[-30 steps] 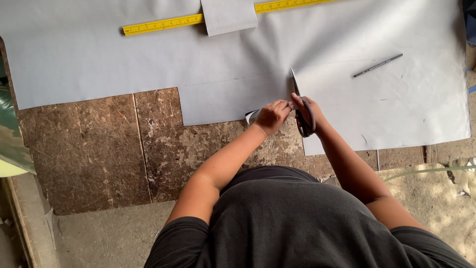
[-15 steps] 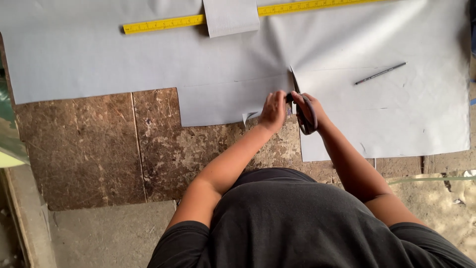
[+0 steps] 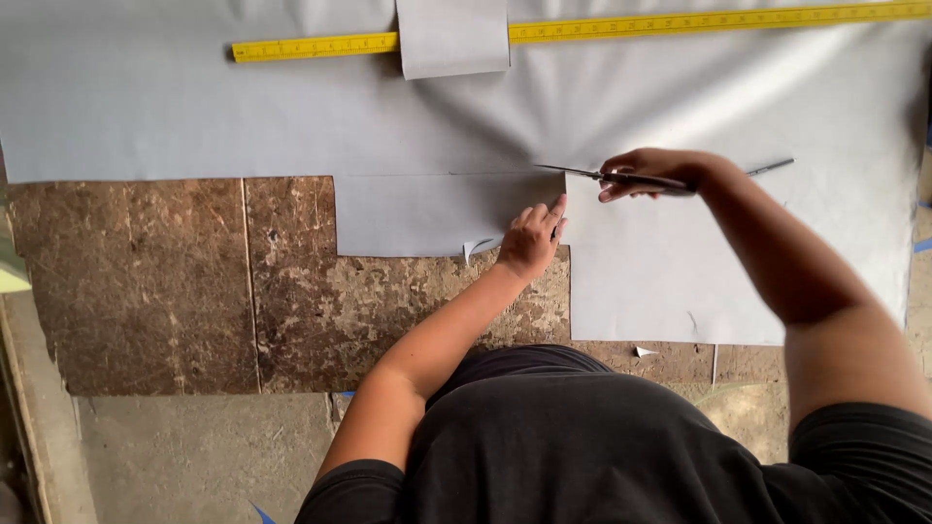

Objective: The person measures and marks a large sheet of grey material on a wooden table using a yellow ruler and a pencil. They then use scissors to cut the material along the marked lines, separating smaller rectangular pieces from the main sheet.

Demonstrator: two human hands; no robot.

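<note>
Head view: scissors point(image 3: 592, 176) in right hand point(image 3: 649, 173).

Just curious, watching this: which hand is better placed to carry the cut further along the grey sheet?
The right hand: it holds the scissors, blades pointing along the cut line. The left hand lies flat on the grey sheet.

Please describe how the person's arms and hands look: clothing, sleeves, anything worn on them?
Both arms are bare from the short black sleeves of a black shirt down. The left hand and right hand wear no gloves; no rings, watch or bracelets are visible.
</note>
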